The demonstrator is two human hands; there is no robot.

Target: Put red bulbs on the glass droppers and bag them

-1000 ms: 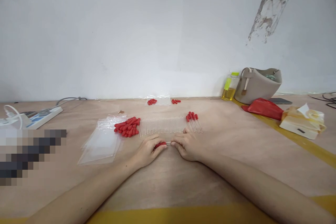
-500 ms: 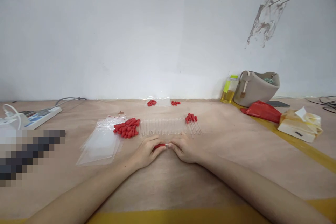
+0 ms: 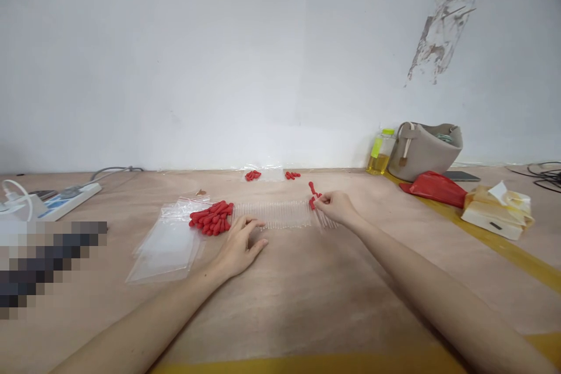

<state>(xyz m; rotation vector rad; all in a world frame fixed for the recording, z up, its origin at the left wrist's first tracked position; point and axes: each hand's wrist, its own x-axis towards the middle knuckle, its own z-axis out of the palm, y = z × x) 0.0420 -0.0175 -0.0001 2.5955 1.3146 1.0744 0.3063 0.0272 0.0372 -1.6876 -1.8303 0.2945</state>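
My right hand [image 3: 337,206] pinches a glass dropper with a red rubber bulb [image 3: 311,188], held over a small group of finished-looking droppers [image 3: 326,220] whose bulbs it partly covers. Thumb and fingers of my left hand [image 3: 242,246] are apart and hold nothing; its fingertips are by the left part of a row of clear glass tubes [image 3: 280,214]. Left of that row, a heap of red rubber bulbs [image 3: 212,218] lies partly over flat clear zip bags [image 3: 169,248].
Two small piles of red pieces [image 3: 253,175] lie on clear plastic near the wall. At the right stand a bottle of yellow liquid [image 3: 378,155], a grey bag [image 3: 425,152], a red pouch [image 3: 436,189] and a tissue pack [image 3: 497,213]. A power strip [image 3: 72,201] is at the left.
My hands have moved apart. The right hand has carried the red-bulbed dropper right and away from me to the group; the left has let go and opened.
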